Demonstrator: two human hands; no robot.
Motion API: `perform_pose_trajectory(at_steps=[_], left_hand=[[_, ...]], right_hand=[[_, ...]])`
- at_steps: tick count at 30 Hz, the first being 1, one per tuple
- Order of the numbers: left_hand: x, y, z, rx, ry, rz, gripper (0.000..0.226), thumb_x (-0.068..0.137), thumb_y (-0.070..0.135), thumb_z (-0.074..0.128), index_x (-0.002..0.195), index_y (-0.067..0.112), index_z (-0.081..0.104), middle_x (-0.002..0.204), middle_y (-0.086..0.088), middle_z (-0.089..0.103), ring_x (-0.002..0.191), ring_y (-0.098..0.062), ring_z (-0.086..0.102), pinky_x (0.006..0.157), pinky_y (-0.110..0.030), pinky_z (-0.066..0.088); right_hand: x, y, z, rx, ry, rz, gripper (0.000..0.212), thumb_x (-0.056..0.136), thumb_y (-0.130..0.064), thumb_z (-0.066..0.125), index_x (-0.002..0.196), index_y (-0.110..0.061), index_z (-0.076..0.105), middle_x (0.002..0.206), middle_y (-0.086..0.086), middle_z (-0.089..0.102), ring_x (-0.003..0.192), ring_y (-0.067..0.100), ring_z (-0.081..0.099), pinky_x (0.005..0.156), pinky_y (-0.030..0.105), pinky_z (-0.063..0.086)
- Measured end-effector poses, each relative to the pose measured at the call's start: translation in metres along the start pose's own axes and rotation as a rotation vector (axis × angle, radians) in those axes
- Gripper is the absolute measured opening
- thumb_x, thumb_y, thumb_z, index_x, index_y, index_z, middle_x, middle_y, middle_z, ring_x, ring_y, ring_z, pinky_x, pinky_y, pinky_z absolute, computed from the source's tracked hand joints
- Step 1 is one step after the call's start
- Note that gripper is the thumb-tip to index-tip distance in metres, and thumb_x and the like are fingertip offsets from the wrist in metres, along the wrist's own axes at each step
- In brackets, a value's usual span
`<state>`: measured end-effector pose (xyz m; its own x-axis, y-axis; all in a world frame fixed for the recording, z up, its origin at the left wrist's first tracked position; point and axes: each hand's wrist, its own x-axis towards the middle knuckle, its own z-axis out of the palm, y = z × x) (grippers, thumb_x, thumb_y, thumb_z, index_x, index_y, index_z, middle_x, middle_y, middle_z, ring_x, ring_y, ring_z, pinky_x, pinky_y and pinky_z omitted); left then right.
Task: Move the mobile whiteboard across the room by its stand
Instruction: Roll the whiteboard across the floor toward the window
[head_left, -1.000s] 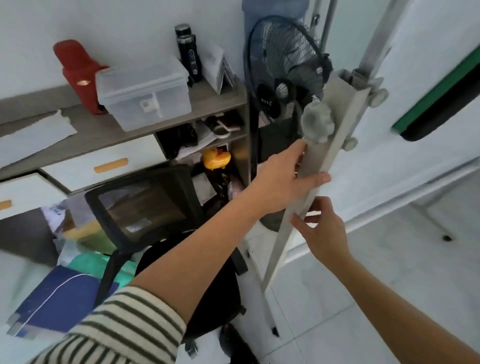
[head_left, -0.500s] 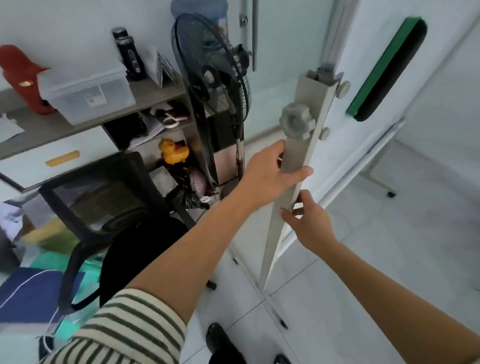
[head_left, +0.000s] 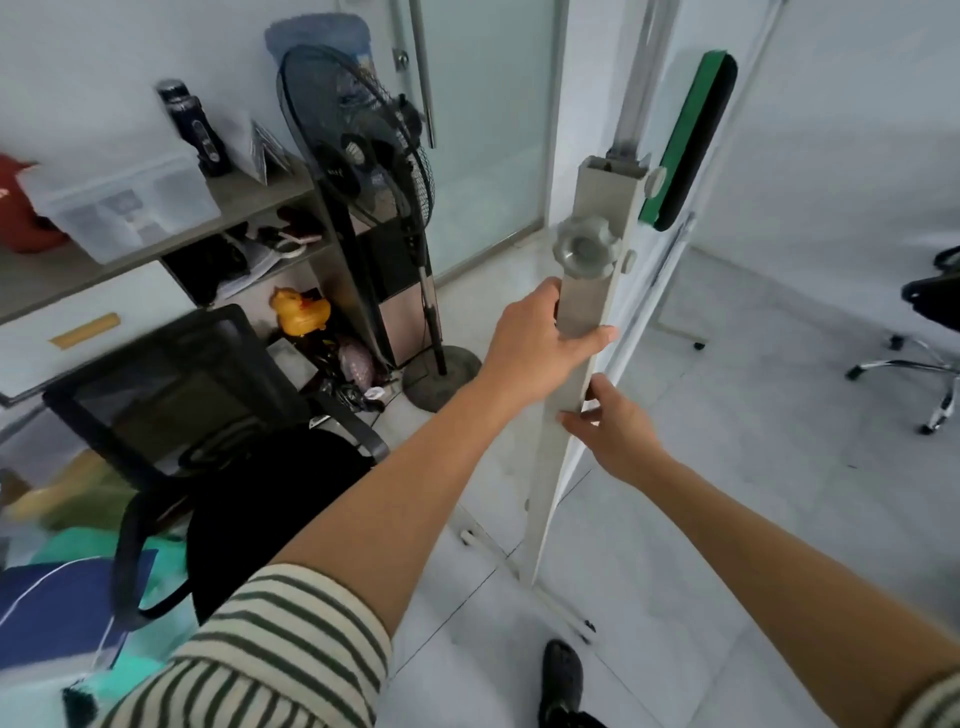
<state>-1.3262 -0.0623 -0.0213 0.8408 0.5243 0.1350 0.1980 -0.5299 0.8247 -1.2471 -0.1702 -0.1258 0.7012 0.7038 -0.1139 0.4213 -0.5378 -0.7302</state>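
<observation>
The whiteboard's grey stand post (head_left: 597, 218) rises upright in front of me, with a round grey knob (head_left: 584, 248) on its side. My left hand (head_left: 540, 343) is wrapped around the post just under the knob. My right hand (head_left: 613, 431) grips the same post a little lower, from the right. The white board (head_left: 831, 156) is seen nearly edge-on behind the post, with a green and black eraser (head_left: 691, 140) stuck to it. The stand's base foot (head_left: 550, 597) runs along the tiled floor by my shoe.
A black office chair (head_left: 208, 415) stands close on the left, in front of a cluttered shelf unit (head_left: 156, 249). A black pedestal fan (head_left: 363, 156) stands behind it. Glass partitions (head_left: 483, 130) lie ahead. A second swivel chair (head_left: 930, 332) sits at the right.
The stand has swung from leaning to nearly upright, and the shelf and fan have slid left in view. More open floor and the second chair show at the right. Both hands keep their grip.
</observation>
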Motion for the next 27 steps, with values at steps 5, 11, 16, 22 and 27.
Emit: perform_pose_trajectory(at_steps=[5, 11, 16, 22, 27], left_hand=[[-0.060, 0.009, 0.011, -0.026, 0.033, -0.021, 0.045, 0.079, 0.036, 0.075, 0.112, 0.009, 0.060, 0.101, -0.002, 0.073, 0.090, -0.018, 0.069, 0.083, -0.038, 0.056], [-0.138, 0.023, 0.024, -0.080, 0.087, -0.059, 0.044, 0.084, 0.032, 0.071, 0.117, 0.008, 0.054, 0.107, -0.003, 0.072, 0.097, -0.017, 0.068, 0.090, -0.038, 0.055], [-0.199, 0.035, 0.035, -0.111, 0.157, -0.129, 0.054, 0.086, 0.036, 0.066, 0.130, 0.011, 0.046, 0.118, -0.004, 0.067, 0.109, -0.020, 0.063, 0.100, -0.043, 0.050], [-0.278, 0.047, 0.045, -0.135, 0.214, -0.170, 0.057, 0.089, 0.028, 0.066, 0.138, 0.017, 0.040, 0.113, 0.014, 0.063, 0.103, 0.006, 0.060, 0.095, -0.023, 0.048], [-0.346, 0.058, 0.045, -0.119, 0.239, -0.203, 0.046, 0.088, 0.031, 0.066, 0.127, 0.024, 0.044, 0.114, 0.008, 0.061, 0.105, 0.001, 0.058, 0.093, -0.024, 0.046]], right_hand=[[-0.066, 0.007, 0.010, 0.006, 0.038, -0.016, 0.021, 0.088, -0.029, 0.059, 0.089, -0.026, 0.038, 0.089, -0.014, 0.057, 0.078, 0.012, 0.061, 0.056, 0.028, 0.040], [-0.136, 0.016, 0.026, -0.046, 0.041, -0.045, 0.024, 0.090, -0.035, 0.054, 0.081, -0.018, 0.042, 0.089, 0.002, 0.071, 0.079, 0.031, 0.063, 0.064, 0.035, 0.045], [-0.188, 0.019, 0.030, -0.087, -0.032, -0.149, 0.023, 0.093, -0.035, 0.050, 0.081, -0.017, 0.043, 0.092, 0.009, 0.071, 0.077, 0.032, 0.058, 0.067, 0.035, 0.043], [-0.263, 0.026, 0.037, -0.119, -0.079, -0.252, 0.027, 0.093, -0.034, 0.050, 0.089, -0.007, 0.053, 0.083, 0.012, 0.067, 0.077, 0.035, 0.060, 0.067, 0.035, 0.043], [-0.330, 0.024, 0.045, -0.148, -0.125, -0.301, 0.028, 0.094, -0.034, 0.048, 0.089, -0.007, 0.052, 0.083, 0.014, 0.067, 0.077, 0.036, 0.059, 0.070, 0.037, 0.045]])
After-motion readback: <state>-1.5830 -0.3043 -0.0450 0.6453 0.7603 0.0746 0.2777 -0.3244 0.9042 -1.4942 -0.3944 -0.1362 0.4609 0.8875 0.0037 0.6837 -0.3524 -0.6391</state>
